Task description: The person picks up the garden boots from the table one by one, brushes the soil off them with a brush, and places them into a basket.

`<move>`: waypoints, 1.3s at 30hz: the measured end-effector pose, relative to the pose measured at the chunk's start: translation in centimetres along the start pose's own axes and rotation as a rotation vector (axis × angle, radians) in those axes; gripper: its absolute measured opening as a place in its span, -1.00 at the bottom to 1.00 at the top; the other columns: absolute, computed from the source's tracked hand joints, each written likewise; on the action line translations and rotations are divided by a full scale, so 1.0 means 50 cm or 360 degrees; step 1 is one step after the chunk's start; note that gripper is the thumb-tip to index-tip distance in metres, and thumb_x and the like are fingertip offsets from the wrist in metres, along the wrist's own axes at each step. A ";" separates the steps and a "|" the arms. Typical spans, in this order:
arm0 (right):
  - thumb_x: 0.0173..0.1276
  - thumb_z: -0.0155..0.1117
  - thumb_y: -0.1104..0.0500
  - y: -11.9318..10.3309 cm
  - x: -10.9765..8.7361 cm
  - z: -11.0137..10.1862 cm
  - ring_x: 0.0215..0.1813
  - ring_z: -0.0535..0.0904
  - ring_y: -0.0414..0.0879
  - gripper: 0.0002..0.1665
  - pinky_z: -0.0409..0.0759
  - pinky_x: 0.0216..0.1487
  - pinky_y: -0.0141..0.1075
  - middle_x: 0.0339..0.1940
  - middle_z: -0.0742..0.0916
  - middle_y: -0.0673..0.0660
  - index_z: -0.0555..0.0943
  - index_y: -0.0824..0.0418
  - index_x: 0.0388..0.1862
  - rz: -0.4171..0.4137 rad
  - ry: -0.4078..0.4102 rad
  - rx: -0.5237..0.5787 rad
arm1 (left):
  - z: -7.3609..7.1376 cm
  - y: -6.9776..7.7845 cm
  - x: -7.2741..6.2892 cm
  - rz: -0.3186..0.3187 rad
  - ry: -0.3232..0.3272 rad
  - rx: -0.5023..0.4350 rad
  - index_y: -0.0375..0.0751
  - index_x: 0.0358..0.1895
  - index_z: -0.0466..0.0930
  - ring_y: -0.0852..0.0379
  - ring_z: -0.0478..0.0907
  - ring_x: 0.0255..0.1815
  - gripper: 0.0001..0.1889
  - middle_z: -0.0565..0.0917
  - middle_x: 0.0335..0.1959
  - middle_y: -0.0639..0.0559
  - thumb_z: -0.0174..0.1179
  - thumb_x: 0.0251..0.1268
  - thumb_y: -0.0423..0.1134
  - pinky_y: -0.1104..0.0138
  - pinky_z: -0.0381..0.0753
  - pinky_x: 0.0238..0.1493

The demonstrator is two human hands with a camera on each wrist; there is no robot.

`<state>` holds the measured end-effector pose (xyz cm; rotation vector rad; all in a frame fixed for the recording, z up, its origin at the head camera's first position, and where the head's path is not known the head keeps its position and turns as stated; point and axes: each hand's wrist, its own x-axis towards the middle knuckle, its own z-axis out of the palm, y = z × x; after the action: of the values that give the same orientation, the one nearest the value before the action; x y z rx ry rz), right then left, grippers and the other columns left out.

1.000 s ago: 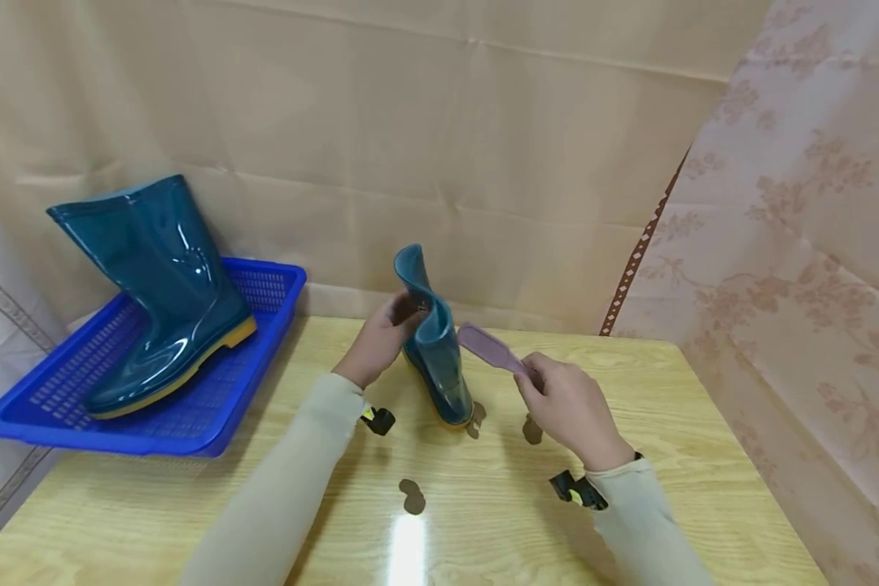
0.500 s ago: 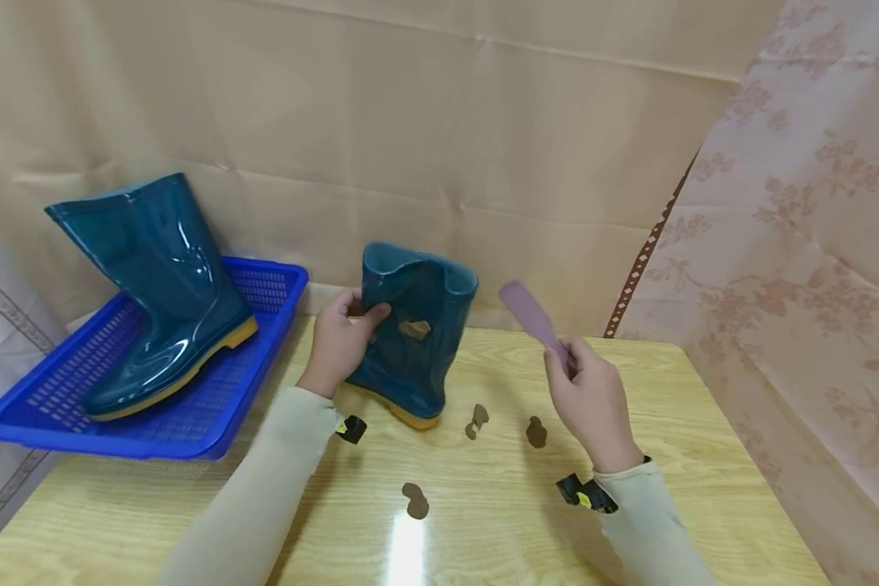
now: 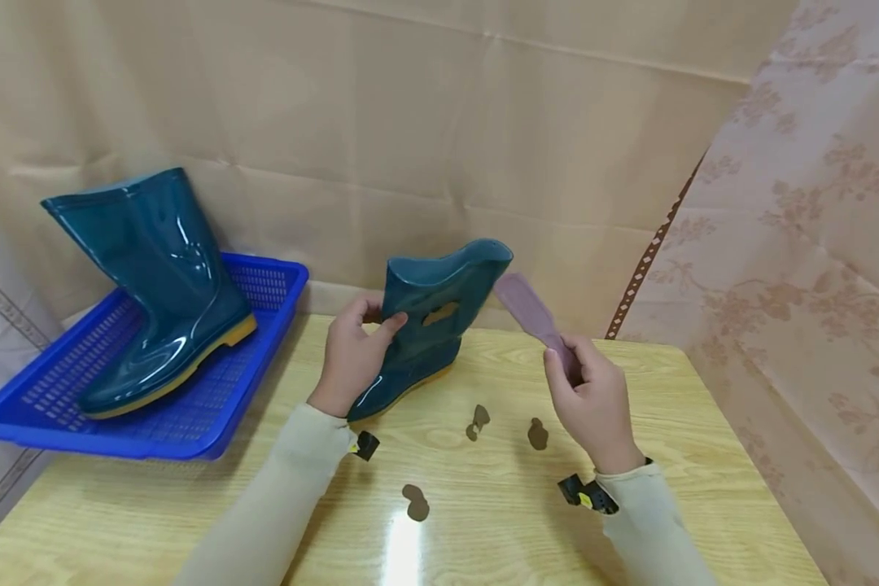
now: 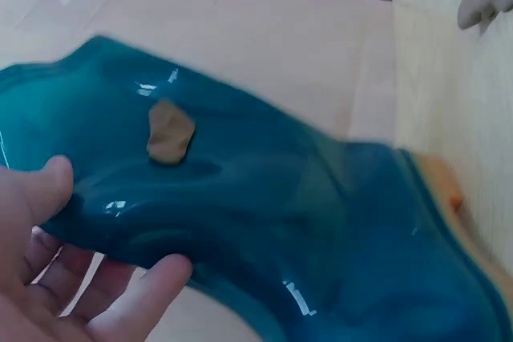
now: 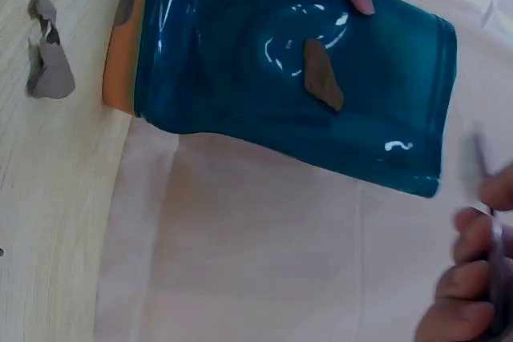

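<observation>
My left hand (image 3: 355, 354) grips a teal rubber boot (image 3: 419, 346) by the front edge of its shaft, thumb on the near side and fingers behind. The boot leans, opening up and right, its yellow-edged sole low and the toe pointing left towards me. A brown mud-like patch (image 3: 440, 314) sticks to the shaft, plain in the left wrist view, where the patch (image 4: 170, 132) looks lumpy. Right of the boot, my right hand (image 3: 593, 399) holds a flat purple scraper (image 3: 527, 308) by its handle. The blade's tip stands near the boot's top rim.
On the left, a blue plastic basket (image 3: 264, 407) holds a second teal boot (image 3: 164, 285). Brown lumps lie on the wooden table (image 3: 498, 521): one in front (image 3: 415, 503), one at right (image 3: 538, 434), a two-part one (image 3: 478, 422) between. Beige cloth (image 3: 337, 122) hangs behind.
My left hand has turned the boot, first narrow edge-on, now with its patched side facing me and heel to the right. The scraper has moved right and its blade has tipped upward.
</observation>
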<state>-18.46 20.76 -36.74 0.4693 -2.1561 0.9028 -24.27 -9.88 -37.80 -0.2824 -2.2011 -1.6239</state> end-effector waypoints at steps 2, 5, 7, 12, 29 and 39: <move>0.44 0.33 0.32 -0.001 -0.001 0.002 -0.63 0.28 -0.29 -0.90 0.22 -0.63 -0.43 -0.63 0.47 -0.10 0.70 0.23 -0.11 -0.0016 -0.0114 -0.0087 | -0.005 0.003 -0.002 -0.0008 -0.0033 -0.0011 -0.18 -0.05 0.61 0.00 0.58 -0.03 -0.80 0.67 -0.10 -0.06 0.34 0.45 -0.15 0.13 0.62 0.03; 0.46 0.33 0.27 -0.001 -0.003 0.006 -0.62 0.27 -0.28 -0.89 0.22 -0.62 -0.39 -0.62 0.46 -0.10 0.70 0.20 -0.08 -0.0007 -0.0212 -0.0184 | -0.011 0.007 -0.005 -0.0041 -0.0120 -0.0054 -0.21 0.01 0.58 -0.02 0.59 -0.04 -0.79 0.64 -0.08 -0.11 0.27 0.52 -0.16 0.16 0.74 -0.06; 0.47 0.33 0.27 -0.003 -0.003 0.007 -0.61 0.28 -0.26 -0.87 0.24 -0.61 -0.37 -0.61 0.47 -0.09 0.70 0.22 -0.06 0.0003 -0.0227 -0.0189 | -0.012 0.011 -0.005 -0.0072 -0.0191 -0.0086 -0.25 0.05 0.56 -0.04 0.60 -0.03 -0.76 0.62 -0.07 -0.15 0.22 0.55 -0.16 0.18 0.77 -0.11; 0.51 0.31 0.22 -0.013 -0.001 0.007 -0.57 0.34 -0.21 -0.81 0.28 -0.58 -0.35 -0.55 0.51 -0.07 0.69 0.22 0.03 0.0018 -0.0299 -0.0203 | -0.015 0.028 -0.008 -0.0124 -0.0436 -0.0012 -0.25 0.19 0.51 -0.06 0.59 0.06 -0.66 0.61 0.03 -0.15 0.18 0.58 -0.09 0.13 0.74 0.02; 0.53 0.31 0.18 -0.042 0.004 0.021 -0.58 0.35 -0.18 -0.68 0.25 -0.60 -0.35 -0.52 0.53 -0.03 0.67 0.21 0.20 0.0063 -0.0419 -0.0214 | -0.017 0.043 -0.010 -0.0119 -0.0260 0.0220 -0.21 0.01 0.57 -0.06 0.59 0.02 -0.77 0.66 -0.07 -0.10 0.26 0.52 -0.13 0.04 0.61 0.09; 0.44 0.40 0.17 -0.078 0.005 0.030 -0.53 0.37 -0.22 -0.72 0.28 -0.57 -0.35 -0.46 0.59 -0.07 0.73 0.17 0.09 -0.0095 -0.0395 -0.0301 | -0.031 0.043 -0.006 -0.0078 -0.0408 0.0138 -0.15 0.13 0.52 0.02 0.61 0.03 -0.72 0.64 -0.02 -0.03 0.30 0.49 -0.18 0.07 0.67 0.15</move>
<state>-17.13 16.99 -35.49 0.5716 -2.4103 0.6266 -22.88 -10.68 -35.65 -0.4368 -2.4792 -1.5876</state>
